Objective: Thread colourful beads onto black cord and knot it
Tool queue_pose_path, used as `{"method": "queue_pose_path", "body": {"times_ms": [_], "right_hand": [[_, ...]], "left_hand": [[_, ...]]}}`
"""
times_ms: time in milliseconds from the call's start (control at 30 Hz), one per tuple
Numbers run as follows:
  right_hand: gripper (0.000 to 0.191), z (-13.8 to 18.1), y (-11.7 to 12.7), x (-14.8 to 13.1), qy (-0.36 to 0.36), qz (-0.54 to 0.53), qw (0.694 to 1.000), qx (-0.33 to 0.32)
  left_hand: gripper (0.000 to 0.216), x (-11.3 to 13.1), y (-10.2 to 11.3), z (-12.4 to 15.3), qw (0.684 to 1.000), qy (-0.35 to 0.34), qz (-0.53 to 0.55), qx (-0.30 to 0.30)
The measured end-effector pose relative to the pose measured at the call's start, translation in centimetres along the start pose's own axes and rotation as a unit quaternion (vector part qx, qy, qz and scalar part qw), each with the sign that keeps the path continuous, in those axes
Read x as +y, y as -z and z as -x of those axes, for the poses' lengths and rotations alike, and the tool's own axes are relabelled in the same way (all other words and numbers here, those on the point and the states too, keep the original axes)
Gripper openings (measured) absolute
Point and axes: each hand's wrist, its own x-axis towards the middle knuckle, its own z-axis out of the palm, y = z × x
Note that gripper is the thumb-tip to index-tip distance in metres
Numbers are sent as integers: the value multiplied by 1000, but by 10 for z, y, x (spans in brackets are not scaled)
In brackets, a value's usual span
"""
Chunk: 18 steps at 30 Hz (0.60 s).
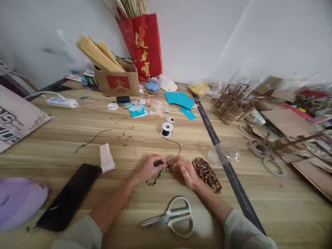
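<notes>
My left hand (151,168) pinches a short string of small multicoloured beads (151,183), which hangs in a curve below its fingertips. Close beside it, my right hand (186,172) is closed at the other end of the beads, where its fingertips hide what they grip. A thin black cord (180,148) loops from between the hands back to a white spool (167,128) of black cord. Just right of my right hand lies a heap of strung multicoloured beads (206,175). White-handled scissors (167,218) lie in front of my forearms, blades pointing left.
A black phone (69,197), a folded white packet (106,158) and a purple roll (22,202) lie left. Cord scraps (127,138) are scattered beyond. A cardboard box (118,83) and red bag (147,48) stand at the back. Small wicker baskets (230,107) sit right.
</notes>
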Motion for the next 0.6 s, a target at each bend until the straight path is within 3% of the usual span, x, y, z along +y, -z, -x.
{"method": "queue_pose_path", "body": {"times_ms": [467,600], "right_hand": [[52,2,-1,-4,28,48,998,23],[43,0,1,-8,43,63,997,10]], "left_hand": [[12,0,1,-2,999,-2,54,-1],[12,-1,2,-2,998,-10,55,-7]]}}
